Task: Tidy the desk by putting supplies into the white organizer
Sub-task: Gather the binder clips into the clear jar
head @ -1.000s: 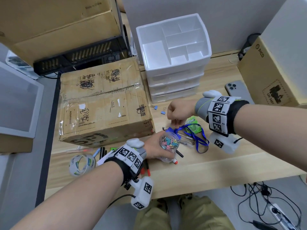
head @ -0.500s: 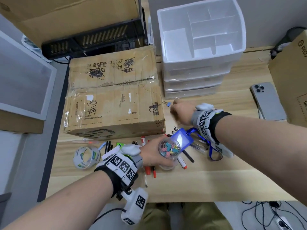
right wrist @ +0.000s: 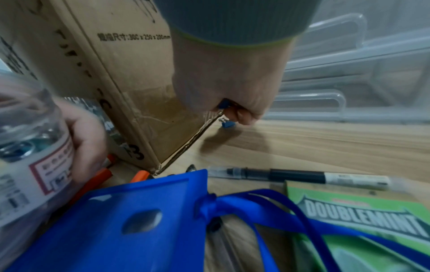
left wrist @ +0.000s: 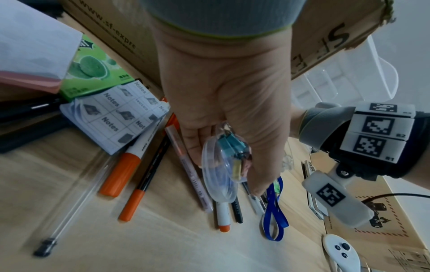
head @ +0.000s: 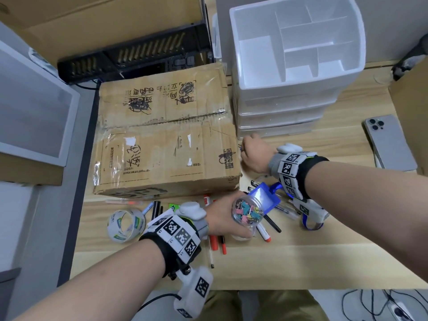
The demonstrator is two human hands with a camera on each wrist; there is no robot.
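Our left hand (head: 223,218) curls round a clear jar (head: 247,213) of coloured clips, holding it just above the pens (left wrist: 130,171) on the desk (head: 301,262). Our right hand (head: 253,156) is down at the corner of the cardboard box (head: 162,144), fingers (right wrist: 244,114) bunched and pinching a small blue clip (right wrist: 224,104); another blue clip (right wrist: 227,125) lies on the wood right under it. The white organizer (head: 296,89) stands just behind that hand, its top compartments bare

White organizer (head: 298,89), seemingly blue clip (right wrist: 225,104)

Right hand (head: 254,154) wedged between cardboard box (head: 166,140), organizer (head: 294,66).
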